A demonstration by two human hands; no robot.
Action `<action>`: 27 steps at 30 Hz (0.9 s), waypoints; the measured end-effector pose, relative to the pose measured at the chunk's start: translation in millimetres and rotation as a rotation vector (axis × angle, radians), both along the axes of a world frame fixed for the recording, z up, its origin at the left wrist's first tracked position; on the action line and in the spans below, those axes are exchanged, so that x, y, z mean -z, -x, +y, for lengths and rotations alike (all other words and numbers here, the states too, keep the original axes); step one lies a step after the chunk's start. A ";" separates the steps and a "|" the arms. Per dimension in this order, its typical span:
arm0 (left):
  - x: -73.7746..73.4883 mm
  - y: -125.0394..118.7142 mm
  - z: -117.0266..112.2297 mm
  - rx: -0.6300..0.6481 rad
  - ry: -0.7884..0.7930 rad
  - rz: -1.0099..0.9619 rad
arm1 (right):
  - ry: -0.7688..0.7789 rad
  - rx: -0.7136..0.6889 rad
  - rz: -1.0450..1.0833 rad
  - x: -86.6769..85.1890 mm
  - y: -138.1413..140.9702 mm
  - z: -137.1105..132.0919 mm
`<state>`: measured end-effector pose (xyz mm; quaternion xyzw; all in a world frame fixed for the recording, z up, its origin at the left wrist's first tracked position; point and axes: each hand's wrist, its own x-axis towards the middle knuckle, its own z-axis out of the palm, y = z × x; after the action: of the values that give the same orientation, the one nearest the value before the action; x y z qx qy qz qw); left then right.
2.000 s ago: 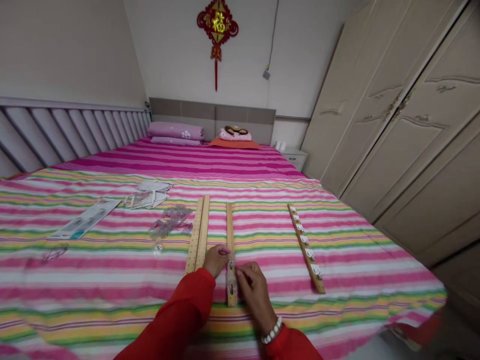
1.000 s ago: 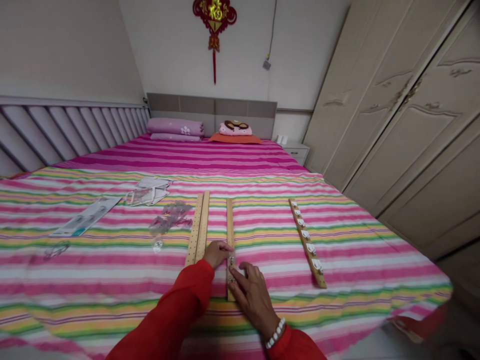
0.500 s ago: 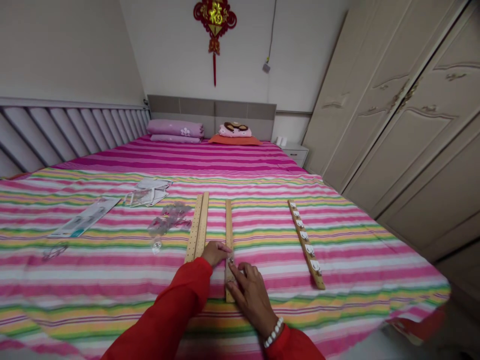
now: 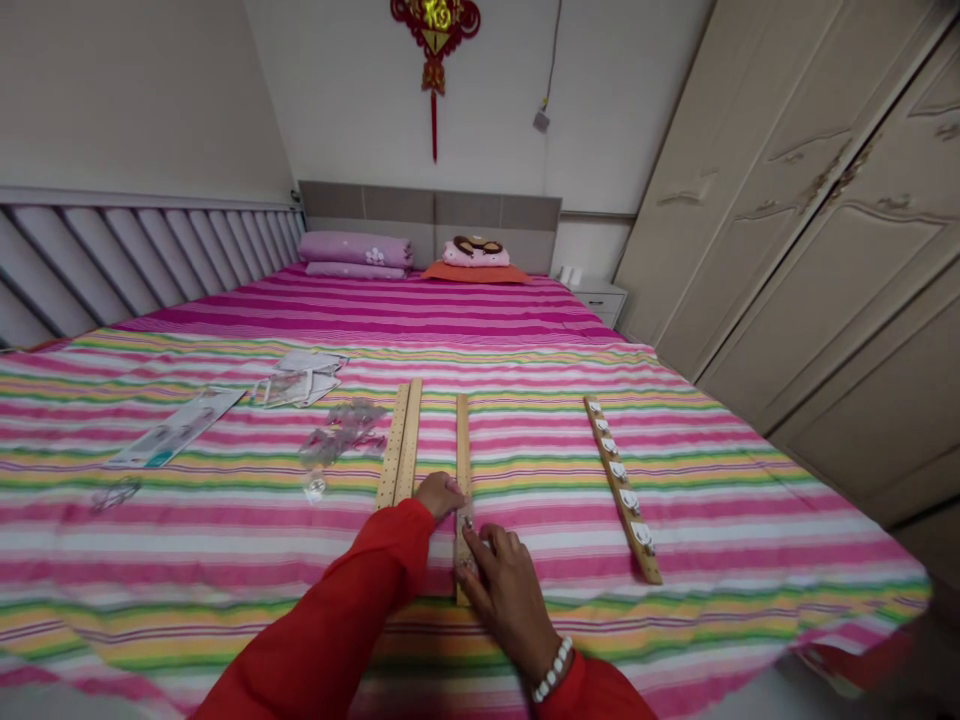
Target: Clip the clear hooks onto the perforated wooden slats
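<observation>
A narrow wooden strip lies lengthwise on the striped bedspread in front of me. My left hand is closed at its left edge, fingertips pinched over the strip; what they pinch is too small to make out. On the strip, between my hands, sits a small clear piece with a shiny metal part. My right hand is curled beside the strip's near end, index fingertip by the metal part and thumb lower on the wood. Two more wooden strips with rows of holes lie side by side to the left.
At right lies a wooden strip with several white hooks. Left are crumpled clear plastic bags, a round clear piece, a long clear package, white packets and a thin wire-like bundle. A wardrobe borders the bed's right side.
The view has shifted slightly, so everything sits a little further right in the picture. Both hands keep nearly the same places on the wooden strip.
</observation>
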<state>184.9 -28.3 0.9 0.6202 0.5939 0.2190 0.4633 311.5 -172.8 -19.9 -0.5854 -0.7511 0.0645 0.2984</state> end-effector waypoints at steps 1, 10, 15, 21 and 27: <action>-0.2 -1.2 1.0 0.001 -0.031 0.039 | 0.002 -0.003 0.000 0.2 -0.3 0.3; -0.9 -2.8 -2.1 0.012 -0.019 0.054 | -0.030 0.008 -0.023 -4.4 0.2 -1.6; -1.7 -0.6 -4.9 -0.055 0.171 -0.151 | -0.031 0.010 -0.035 -6.1 1.2 -1.9; -0.5 7.0 -29.3 -0.105 0.051 -0.220 | -0.047 0.013 -0.024 -9.5 2.3 -2.8; 24.0 14.9 -67.6 -0.063 -0.321 -0.220 | -0.040 0.014 -0.031 -11.5 3.2 -3.7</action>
<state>170.0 -96.0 -23.0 0.6396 0.5163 0.3917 0.4135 308.3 -176.5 -8.5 -0.5856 -0.7525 0.0382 0.2988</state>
